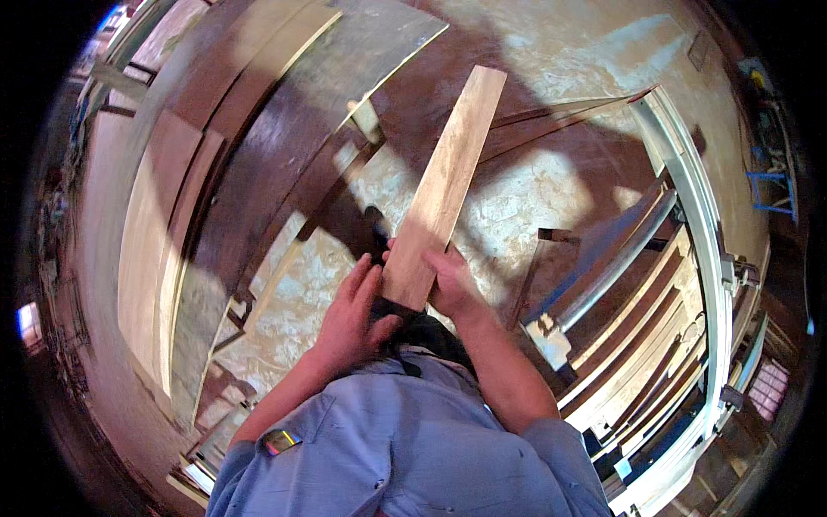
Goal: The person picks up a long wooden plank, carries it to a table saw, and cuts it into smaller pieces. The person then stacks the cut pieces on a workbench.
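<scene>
A long, flat wooden board [444, 177] reaches away from my body, its near end close to my waist and its far end tilted to the right. My right hand [453, 281] grips it near the close end, thumb on the upper face. Fingertips showing at the board's left edge seem to come from underneath. Beside the near left corner is my left hand [351, 308], fingers stretched out and thumb apart. Whether it touches the board I cannot tell.
On the left stands a large dark worktable [284, 129] with long wooden planks [148, 258] on it. To the right, a metal-framed rack [702, 207] holds several wooden strips [642, 379]. The floor [534, 198] between is stained and patchy with light.
</scene>
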`<action>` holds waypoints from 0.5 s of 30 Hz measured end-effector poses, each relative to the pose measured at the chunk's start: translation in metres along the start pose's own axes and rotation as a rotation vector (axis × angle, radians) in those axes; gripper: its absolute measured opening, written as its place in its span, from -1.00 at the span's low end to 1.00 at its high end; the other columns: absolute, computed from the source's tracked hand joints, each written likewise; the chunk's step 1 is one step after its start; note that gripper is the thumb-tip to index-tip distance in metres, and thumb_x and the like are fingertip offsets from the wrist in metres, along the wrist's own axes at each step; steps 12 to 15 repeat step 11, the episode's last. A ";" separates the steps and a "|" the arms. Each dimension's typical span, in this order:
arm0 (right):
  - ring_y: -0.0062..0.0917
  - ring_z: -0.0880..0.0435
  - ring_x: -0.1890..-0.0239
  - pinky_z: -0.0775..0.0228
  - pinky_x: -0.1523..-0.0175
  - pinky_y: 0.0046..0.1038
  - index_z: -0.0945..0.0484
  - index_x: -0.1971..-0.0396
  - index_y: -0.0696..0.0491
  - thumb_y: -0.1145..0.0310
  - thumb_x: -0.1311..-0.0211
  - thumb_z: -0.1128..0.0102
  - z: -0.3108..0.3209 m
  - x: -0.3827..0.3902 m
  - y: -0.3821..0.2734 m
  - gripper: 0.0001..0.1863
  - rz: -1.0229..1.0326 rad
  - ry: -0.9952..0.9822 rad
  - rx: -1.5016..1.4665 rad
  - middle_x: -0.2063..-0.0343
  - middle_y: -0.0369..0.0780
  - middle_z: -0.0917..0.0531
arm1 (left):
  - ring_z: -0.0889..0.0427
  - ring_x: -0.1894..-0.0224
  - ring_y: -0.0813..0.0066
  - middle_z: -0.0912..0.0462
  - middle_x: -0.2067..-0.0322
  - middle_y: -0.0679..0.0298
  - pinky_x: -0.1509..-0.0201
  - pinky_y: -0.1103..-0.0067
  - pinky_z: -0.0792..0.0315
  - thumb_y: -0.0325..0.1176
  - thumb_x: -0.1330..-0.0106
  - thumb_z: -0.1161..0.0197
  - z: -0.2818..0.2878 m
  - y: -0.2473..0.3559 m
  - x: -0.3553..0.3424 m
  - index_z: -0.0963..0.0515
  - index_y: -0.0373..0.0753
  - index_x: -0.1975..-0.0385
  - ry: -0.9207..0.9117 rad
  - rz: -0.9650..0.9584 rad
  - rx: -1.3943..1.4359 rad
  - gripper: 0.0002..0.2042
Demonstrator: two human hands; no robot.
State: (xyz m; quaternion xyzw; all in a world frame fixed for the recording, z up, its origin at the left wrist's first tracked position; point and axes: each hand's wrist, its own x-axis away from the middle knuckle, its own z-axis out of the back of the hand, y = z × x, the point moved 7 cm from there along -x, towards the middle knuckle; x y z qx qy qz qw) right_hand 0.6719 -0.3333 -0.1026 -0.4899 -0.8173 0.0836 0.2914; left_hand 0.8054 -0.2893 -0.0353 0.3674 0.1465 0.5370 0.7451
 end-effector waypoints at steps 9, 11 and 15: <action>-0.18 -0.64 0.14 -0.57 0.12 -0.16 -0.33 -0.11 0.16 0.20 -0.19 -0.25 0.036 -0.088 -0.130 -0.43 0.141 0.205 0.043 0.08 -0.04 -0.56 | -0.42 -0.16 0.04 -0.35 -0.16 -0.04 -0.17 0.36 -0.36 -0.34 -0.18 -0.25 0.062 -0.063 -0.172 -0.24 -0.31 -0.22 -0.101 0.079 0.096 -0.41; -0.20 -0.61 0.05 -0.57 0.09 -0.13 -0.16 -0.30 0.02 0.19 -0.16 -0.27 0.064 -0.090 -0.121 -0.26 -0.001 0.359 0.043 0.03 -0.17 -0.56 | -0.44 -0.14 0.10 -0.35 -0.16 -0.04 -0.18 0.36 -0.35 -0.32 -0.18 -0.27 0.072 -0.062 -0.210 -0.25 -0.27 -0.22 -0.153 0.076 0.076 -0.41; -0.20 -0.61 0.05 -0.57 0.09 -0.13 -0.16 -0.30 0.02 0.19 -0.16 -0.27 0.064 -0.090 -0.121 -0.26 -0.001 0.359 0.043 0.03 -0.17 -0.56 | -0.44 -0.14 0.10 -0.35 -0.16 -0.04 -0.18 0.36 -0.35 -0.32 -0.18 -0.27 0.072 -0.062 -0.210 -0.25 -0.27 -0.22 -0.153 0.076 0.076 -0.41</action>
